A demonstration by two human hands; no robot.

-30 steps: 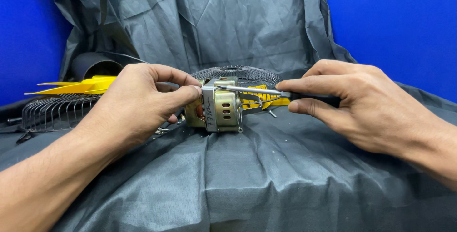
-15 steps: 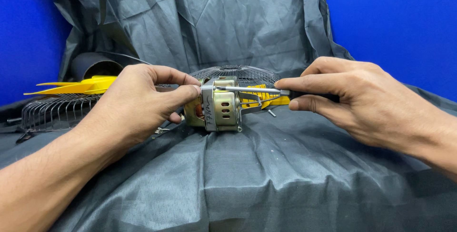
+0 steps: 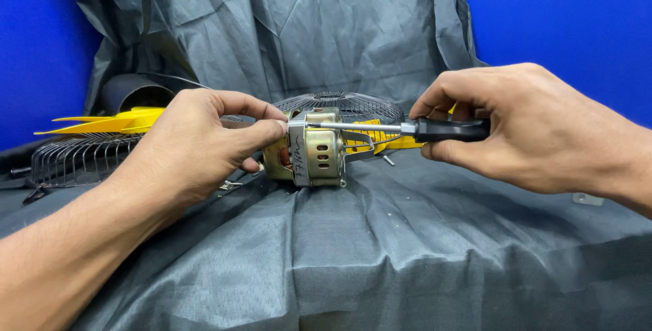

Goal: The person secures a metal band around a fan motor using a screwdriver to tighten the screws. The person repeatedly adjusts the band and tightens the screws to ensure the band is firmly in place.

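The left hand (image 3: 193,144) curls around the near-left end of a small brass-coloured fan motor (image 3: 309,148) resting on the grey cloth (image 3: 380,249), fingers clamped on its casing. The right hand (image 3: 536,127), to the right of the motor, grips a black-handled screwdriver (image 3: 414,129) whose shaft lies across the motor's top. Behind the motor sits a round wire fan guard (image 3: 353,105); well to its left lie a yellow fan blade (image 3: 112,122) and another wire grille (image 3: 75,158).

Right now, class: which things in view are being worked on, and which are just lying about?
In use:
- left hand gripping the fan motor
- right hand holding the screwdriver against it

Lying about:
- yellow fan blade
- wire grille at left
- round wire guard behind
- loose screw
- grey cloth
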